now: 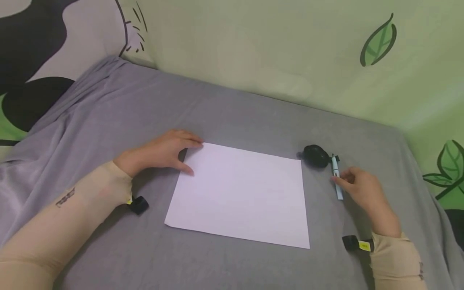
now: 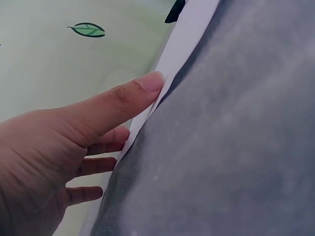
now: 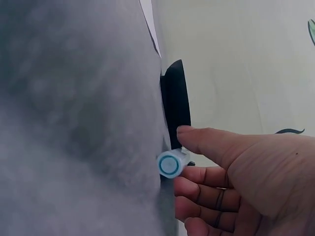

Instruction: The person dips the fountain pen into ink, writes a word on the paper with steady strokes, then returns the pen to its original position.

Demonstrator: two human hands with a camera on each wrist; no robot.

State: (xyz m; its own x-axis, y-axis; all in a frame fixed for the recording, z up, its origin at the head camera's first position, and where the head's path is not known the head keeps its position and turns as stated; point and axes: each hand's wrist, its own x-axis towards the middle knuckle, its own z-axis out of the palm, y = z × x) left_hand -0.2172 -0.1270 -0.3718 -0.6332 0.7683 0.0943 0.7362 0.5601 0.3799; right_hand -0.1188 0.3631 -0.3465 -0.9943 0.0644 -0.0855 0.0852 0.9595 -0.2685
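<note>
A blank white sheet of paper (image 1: 243, 193) lies on the grey cloth. My left hand (image 1: 168, 149) rests at its upper left corner, fingers extended and thumb on the sheet; the left wrist view shows the thumb (image 2: 133, 96) against the paper's edge. At the right, my right hand (image 1: 364, 191) has its thumb and curled fingers about a light blue pen (image 1: 338, 189). In the right wrist view the pen's round end (image 3: 169, 165) faces the camera, between thumb and forefinger. Beyond it sits a smooth black rounded object (image 1: 315, 156).
Grey cloth (image 1: 232, 108) covers the surface and falls in folds at the left. Behind it stands a pale green wall (image 1: 253, 48) with painted leaves. Small black devices hang from both wrists, one at the left cuff (image 1: 139, 205) and one at the right (image 1: 350, 243).
</note>
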